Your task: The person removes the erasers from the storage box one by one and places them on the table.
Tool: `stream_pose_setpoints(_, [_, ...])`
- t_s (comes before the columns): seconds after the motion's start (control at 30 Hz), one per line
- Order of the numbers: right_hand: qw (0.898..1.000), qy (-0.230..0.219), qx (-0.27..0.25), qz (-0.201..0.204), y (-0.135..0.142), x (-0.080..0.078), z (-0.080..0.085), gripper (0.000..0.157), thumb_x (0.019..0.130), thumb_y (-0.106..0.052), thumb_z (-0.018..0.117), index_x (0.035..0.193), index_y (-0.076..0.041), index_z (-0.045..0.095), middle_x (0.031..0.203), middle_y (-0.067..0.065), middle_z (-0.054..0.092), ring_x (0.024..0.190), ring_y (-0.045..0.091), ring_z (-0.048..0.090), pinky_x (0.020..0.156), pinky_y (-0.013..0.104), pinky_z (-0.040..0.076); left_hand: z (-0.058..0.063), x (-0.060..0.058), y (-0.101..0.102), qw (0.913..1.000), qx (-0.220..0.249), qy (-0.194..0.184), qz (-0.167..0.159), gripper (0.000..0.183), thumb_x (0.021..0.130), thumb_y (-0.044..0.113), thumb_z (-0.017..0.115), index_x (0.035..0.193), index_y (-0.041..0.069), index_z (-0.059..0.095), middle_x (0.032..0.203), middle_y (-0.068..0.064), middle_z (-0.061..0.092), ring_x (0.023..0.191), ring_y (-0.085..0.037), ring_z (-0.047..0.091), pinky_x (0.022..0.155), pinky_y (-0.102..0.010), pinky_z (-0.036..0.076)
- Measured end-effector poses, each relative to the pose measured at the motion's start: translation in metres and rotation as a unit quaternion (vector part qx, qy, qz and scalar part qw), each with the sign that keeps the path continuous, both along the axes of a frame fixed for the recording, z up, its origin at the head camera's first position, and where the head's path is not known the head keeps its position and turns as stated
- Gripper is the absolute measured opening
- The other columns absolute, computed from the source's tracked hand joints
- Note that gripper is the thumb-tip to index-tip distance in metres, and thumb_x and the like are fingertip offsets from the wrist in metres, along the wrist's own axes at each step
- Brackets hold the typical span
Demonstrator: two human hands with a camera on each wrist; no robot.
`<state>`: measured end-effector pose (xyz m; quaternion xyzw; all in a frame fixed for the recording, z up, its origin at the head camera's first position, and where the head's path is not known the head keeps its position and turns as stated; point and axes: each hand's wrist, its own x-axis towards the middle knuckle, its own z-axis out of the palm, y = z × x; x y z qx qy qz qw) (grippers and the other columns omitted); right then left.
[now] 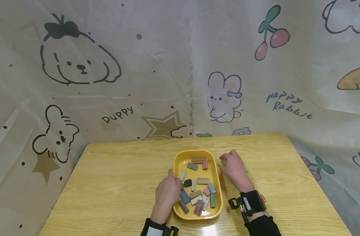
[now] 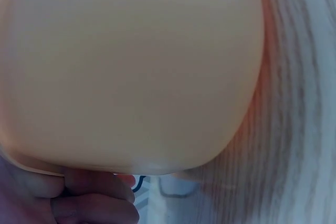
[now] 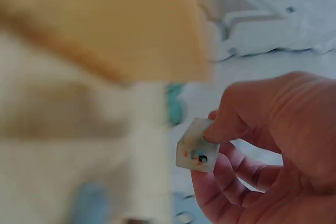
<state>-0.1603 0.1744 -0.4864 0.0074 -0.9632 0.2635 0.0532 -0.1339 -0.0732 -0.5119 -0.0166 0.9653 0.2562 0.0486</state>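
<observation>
- So the right hand has a small pale block pinched between thumb and fingers; there's a tiny colored print on the side facing the wrist cam. Can't tell if the block touches the table.
- Left hand grips the near-left wall of a yellow tray, fingers bent against the outside, thumb side at the rim.
- The hands are well apart, with the tray sitting between them. The pinched block is outside it, just beside the rim on the right hand's side.
- Right next to the left hand, inside the tray: a blue block, a black block and, closer to the left wrist, a purplish block.
- Over on the right hand's side there's a green block with a light blue block at its far end.
- Past the left fingertips, toward the far end: a gray-blue block, plus an orange-brown block beside a red block.
- Both wrists wear black straps.
- Under everything, a wood-grain table; beyond both hands hangs a cartoon-print cloth.
</observation>
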Motion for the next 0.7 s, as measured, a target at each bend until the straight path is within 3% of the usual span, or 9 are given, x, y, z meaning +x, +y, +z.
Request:
stream_pose_setpoints(0.17, [0.999, -0.024, 0.021, -0.006, 0.01, 0.005, -0.024, 0.031, 0.074, 0.003, 0.058, 0.103, 0.003, 0.068, 0.094, 0.019, 0.055, 0.079, 0.031, 0.053, 0.074, 0.047, 0.048, 0.0, -0.001, -0.001, 1.0, 0.001, -0.003, -0.001, 0.031, 0.097, 0.024, 0.043, 0.118, 0.002, 0.049, 0.059, -0.003, 0.051, 0.043, -0.017, 0.047, 0.039, -0.031, 0.036])
stream_pose_setpoints(0.3, [0.999, -0.03, 0.019, -0.007, 0.013, 0.005, -0.027, 0.03, 0.076, 0.0, 0.058, 0.103, 0.001, 0.069, 0.095, 0.02, 0.057, 0.082, 0.034, 0.055, 0.076, 0.049, 0.048, -0.002, -0.001, -0.001, 1.0, 0.001, 0.0, 0.001, 0.031, 0.097, 0.024, 0.042, 0.117, 0.002, 0.049, 0.059, -0.003, 0.051, 0.042, -0.016, 0.046, 0.039, -0.031, 0.036])
stream_pose_setpoints(0.5, [1.0, -0.016, -0.023, -0.006, 0.005, 0.003, 0.002, 0.031, 0.079, -0.005, 0.059, 0.108, 0.0, 0.067, 0.101, 0.019, 0.06, 0.09, 0.034, 0.055, 0.077, 0.048, 0.048, -0.001, -0.001, -0.001, 0.9999, 0.01, 0.01, 0.005, 0.03, 0.099, 0.026, 0.04, 0.114, 0.003, 0.051, 0.059, -0.003, 0.051, 0.043, -0.015, 0.047, 0.039, -0.03, 0.036])
stream_pose_setpoints(0.7, [0.996, -0.008, -0.08, 0.023, -0.037, 0.005, 0.043, 0.026, 0.08, -0.012, 0.067, 0.105, -0.004, 0.068, 0.097, 0.013, 0.063, 0.086, 0.027, 0.058, 0.072, 0.042, 0.05, -0.003, 0.001, -0.003, 0.9998, 0.012, 0.015, 0.008, 0.034, 0.103, 0.035, 0.035, 0.106, 0.007, 0.053, 0.059, -0.004, 0.05, 0.044, -0.016, 0.046, 0.04, -0.032, 0.035])
